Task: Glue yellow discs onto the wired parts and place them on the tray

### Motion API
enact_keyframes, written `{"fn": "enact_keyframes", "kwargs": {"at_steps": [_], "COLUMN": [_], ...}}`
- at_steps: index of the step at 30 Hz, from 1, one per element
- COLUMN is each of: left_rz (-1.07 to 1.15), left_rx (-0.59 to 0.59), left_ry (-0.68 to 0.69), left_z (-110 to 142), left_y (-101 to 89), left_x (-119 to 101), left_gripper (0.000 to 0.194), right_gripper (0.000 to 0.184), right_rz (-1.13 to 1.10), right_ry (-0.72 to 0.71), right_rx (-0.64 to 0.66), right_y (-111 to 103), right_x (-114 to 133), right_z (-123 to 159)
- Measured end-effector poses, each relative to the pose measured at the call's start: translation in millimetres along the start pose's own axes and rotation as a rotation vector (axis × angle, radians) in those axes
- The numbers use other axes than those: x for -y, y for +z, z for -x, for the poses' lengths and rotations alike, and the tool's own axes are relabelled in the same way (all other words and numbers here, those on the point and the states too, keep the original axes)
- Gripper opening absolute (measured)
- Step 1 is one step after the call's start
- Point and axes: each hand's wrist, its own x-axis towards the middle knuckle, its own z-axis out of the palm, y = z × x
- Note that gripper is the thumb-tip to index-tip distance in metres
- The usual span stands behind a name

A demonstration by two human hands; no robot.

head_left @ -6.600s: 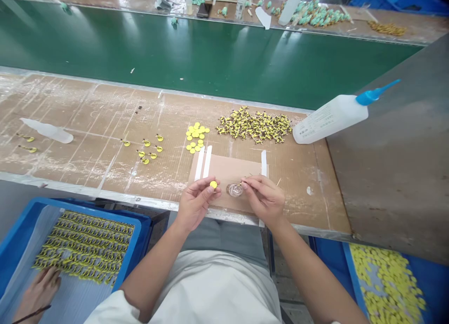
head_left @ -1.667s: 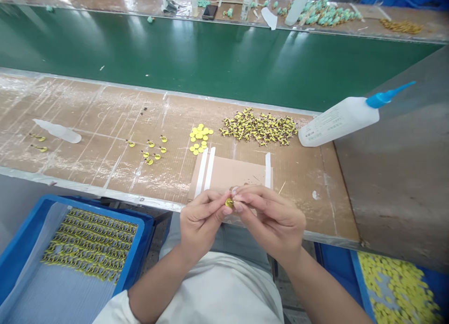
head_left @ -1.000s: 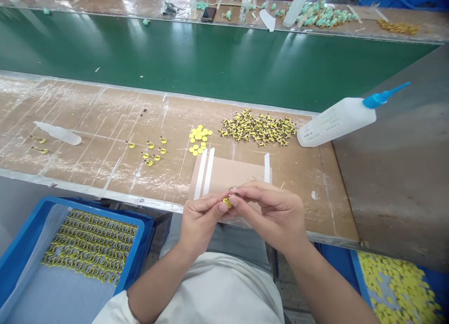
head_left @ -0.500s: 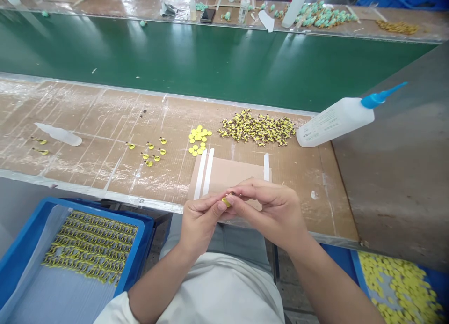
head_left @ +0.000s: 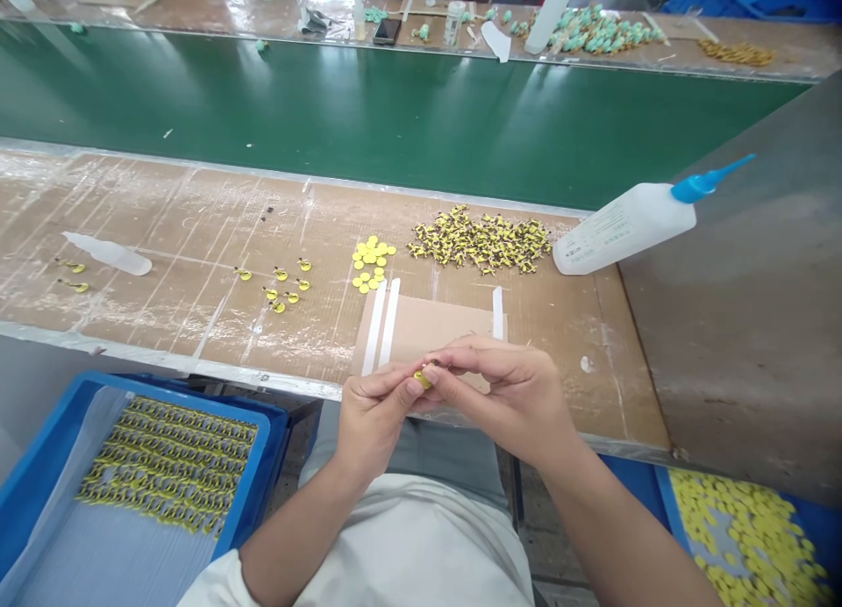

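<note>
Between my fingertips is a small yellow disc (head_left: 423,378) with a dark little piece at its top, mostly hidden by the fingers. My left hand (head_left: 374,418) pinches it from the left, and my right hand (head_left: 510,392) pinches it from the right. Both hands are closed, above the front edge of a taped cardboard pad (head_left: 434,322). Behind the pad lie loose yellow discs (head_left: 372,252) and a heap of small yellow-and-dark figures (head_left: 483,241). Several discs with figures on them (head_left: 280,274) stand to the left.
A white bottle with a blue nozzle (head_left: 624,228) leans at the right beside a metal panel (head_left: 743,300). A green conveyor belt (head_left: 395,116) runs behind the table. Blue trays, one with rows of pieces (head_left: 171,458), one with yellow discs (head_left: 750,537), sit below.
The hands keep nearly the same pinch on the yellow disc. The view has shifted slightly; nothing on the table has visibly been moved.
</note>
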Motion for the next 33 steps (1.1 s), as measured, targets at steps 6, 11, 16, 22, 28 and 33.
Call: {"fn": "enact_keyframes", "kwargs": {"at_steps": [6,11,16,22,28,33], "left_rz": [-0.008,-0.006,-0.093,-0.371,-0.485,-0.608], "left_rx": [0.016,0.095,0.121,0.138,0.171,0.301], "left_ry": [-0.002,0.017,0.087,0.463,0.718,0.773], "left_z": [1,4,6,1,-2,-3], "left_y": [0.6,-3.0,-6.7,-13.2,-21.3,-24.1], "left_x": [-1,-4,-3,-6,-6,-12], "left_gripper": [0.018,0.021,0.018,0.023,0.028,0.025], "right_gripper": [0.006,0.009,0.015,0.016,0.012,0.010], "right_rz": [-0.023,-0.092,-0.257,-0.331,-0.291,-0.246], "right_ry": [0.028,0.152,0.270,0.324,0.274,0.241], "right_rx": [-0.032,-0.072,0.013,0.063,0.095,0.117], "right_y": [0,1,0,-1,-3,-6], "right_x": [-1,2,6,4,2,6], "right_z": [2,2,3,3,3,3]}}
